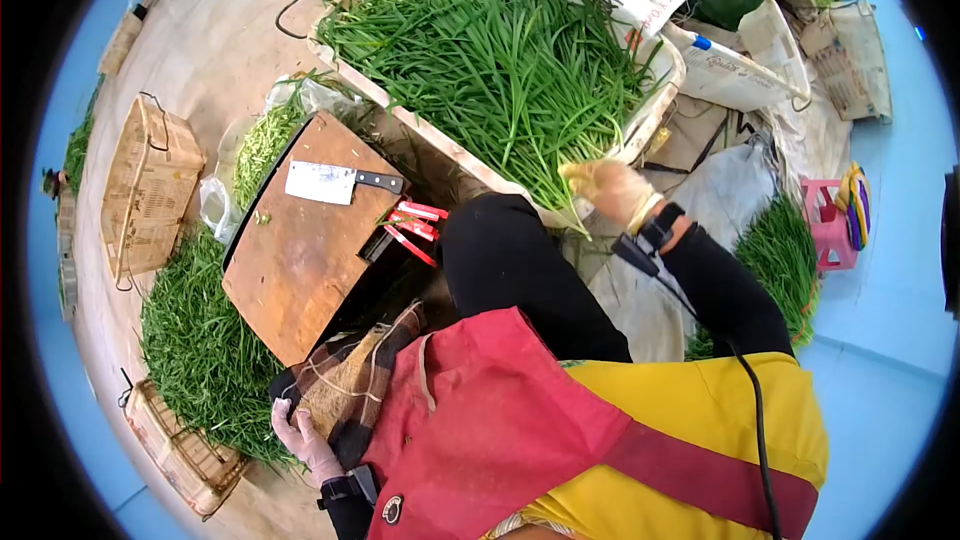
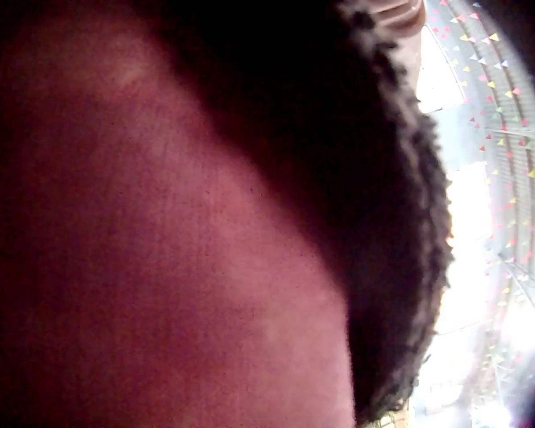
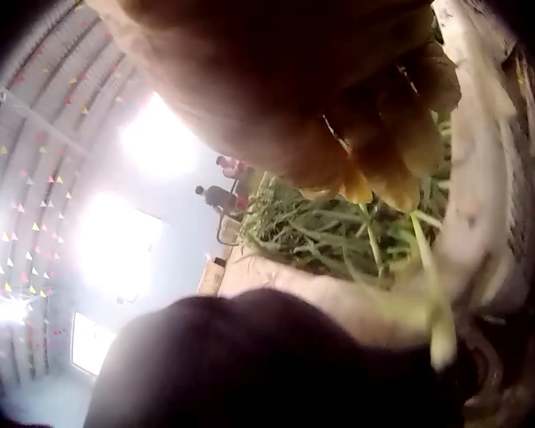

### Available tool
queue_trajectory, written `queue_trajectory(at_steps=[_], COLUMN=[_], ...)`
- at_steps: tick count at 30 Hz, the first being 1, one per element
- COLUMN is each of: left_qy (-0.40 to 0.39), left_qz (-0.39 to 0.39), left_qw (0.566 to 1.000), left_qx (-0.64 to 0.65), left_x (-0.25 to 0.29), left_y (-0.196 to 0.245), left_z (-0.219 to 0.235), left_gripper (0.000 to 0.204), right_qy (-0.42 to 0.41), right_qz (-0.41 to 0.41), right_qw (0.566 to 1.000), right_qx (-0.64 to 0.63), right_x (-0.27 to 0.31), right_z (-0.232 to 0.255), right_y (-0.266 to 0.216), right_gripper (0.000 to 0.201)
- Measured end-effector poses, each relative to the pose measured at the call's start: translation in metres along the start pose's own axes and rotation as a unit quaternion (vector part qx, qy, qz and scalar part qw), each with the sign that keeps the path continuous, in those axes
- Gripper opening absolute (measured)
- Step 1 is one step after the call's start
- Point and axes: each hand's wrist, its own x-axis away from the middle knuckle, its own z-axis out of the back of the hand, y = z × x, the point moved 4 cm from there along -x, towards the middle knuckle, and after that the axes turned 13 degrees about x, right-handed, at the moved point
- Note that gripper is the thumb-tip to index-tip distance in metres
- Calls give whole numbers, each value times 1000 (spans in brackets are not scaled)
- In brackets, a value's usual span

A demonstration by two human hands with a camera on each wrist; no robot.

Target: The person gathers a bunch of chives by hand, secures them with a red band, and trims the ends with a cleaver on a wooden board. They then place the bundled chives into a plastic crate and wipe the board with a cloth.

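Observation:
My gloved right hand (image 1: 615,190) is at the near corner of a large white basket (image 1: 440,140) heaped with long garlic chives (image 1: 490,60). Its yellowed fingertips curl onto the pale stalk ends there. In the right wrist view, single stalks (image 3: 372,236) come out beneath the fingers. My gloved left hand (image 1: 308,445) rests with loosely bent fingers against a plaid cloth (image 1: 350,380) beside my lap. Dark fuzzy fabric and red cloth (image 2: 160,250) fill most of the left wrist view.
A cleaver (image 1: 320,183) lies on a wooden board (image 1: 300,250) to the left, near red-handled tools (image 1: 415,225). Cut greens (image 1: 205,340) are piled beyond the board. Plastic crates (image 1: 150,190) stand further left. More chives (image 1: 775,250) and a pink stool (image 1: 830,230) are at right.

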Motion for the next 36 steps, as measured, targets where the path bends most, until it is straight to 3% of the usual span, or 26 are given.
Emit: queue_trajectory(at_steps=[2, 5, 7, 10, 11, 16, 17, 19, 20, 21, 22, 23, 24, 26, 27, 28, 29, 30, 31, 32, 34, 36], left_qy=[4, 2, 9, 16, 18, 19, 21, -72, -119, -71, -76, -78, -85, -162, -202, -248, -286, -297, -302, -315, -225, -175], left_qz=[8, -5, -3, -11, -12, 4, 3, 19, -57, -72, -91, -112, -135, 0, 34, 27, 62, 98, 130, 126, 266, 243], left_qw=[1000, 1000, 999, 999, 999, 997, 997, 996, 981, 984, 986, 989, 987, 959, 946, 918, 872, 852, 815, 784, 739, 752], left_qx=[13, 7, 38, 37, 38, 72, 76, -47, -142, -150, -119, -51, 13, 232, 253, 308, 391, 419, 477, 520, 577, 587], left_x=[-1, 1, 3, 7, 8, 9, 7, -5, -13, -16, -22, -29, -33, -36, -35, -32, -30, -24, -22, -24, -21, -17], left_y=[-2, 0, -7, -8, -8, -4, -2, 10, 35, 68, 93, 124, 151, 180, 202, 221, 225, 231, 230, 231, 229, 216], left_z=[1, 1, 2, 4, 5, 6, 10, 15, 15, 7, 1, -12, -24, -56, -76, -101, -123, -140, -156, -168, -174, -161], left_gripper=[36, 36, 38, 38, 38, 37, 37, 36, 36, 38, 39, 38, 38, 39, 45, 49, 41, 50, 55, 54, 50, 42], right_qy=[47, 19, -67, -89, -53, -62, -36, 5, 9, 3, 124, 143, 101, 12, -35, -132, -155, -179, -28, 215, 59, -66], right_qz=[32, -22, -121, -127, -125, -196, -186, -169, -165, -111, 109, 126, 73, 23, 58, 129, 97, 63, 275, 379, 356, 325], right_qw=[998, 999, 987, 983, 987, 977, 977, 966, 954, 976, 985, 982, 975, 878, 790, 658, 656, 651, 801, 848, 902, 918], right_qx=[8, 41, 85, 97, 84, -64, -94, -197, -251, -185, 47, 9, -186, -477, -610, -730, -733, -735, -531, -302, -237, -216], right_x=[18, 33, 35, 34, 33, 36, 37, 44, 52, 58, 56, 58, 57, 50, 43, 34, 36, 39, 34, 39, 48, 42], right_z=[-2, 15, 11, -8, -18, -27, -22, 12, 40, 65, 62, 69, 76, 77, 68, 62, 64, 64, 57, 65, 61, 36], right_y=[-22, -46, -44, -42, -35, -6, 0, -17, -41, -58, -56, -67, -88, -135, -153, -179, -206, -233, -248, -269, -292, -306], right_gripper=[40, 50, 59, 64, 57, 38, 36, 29, 24, 22, 20, 15, 18, 35, 36, 37, 38, 40, 38, 36, 37, 36])
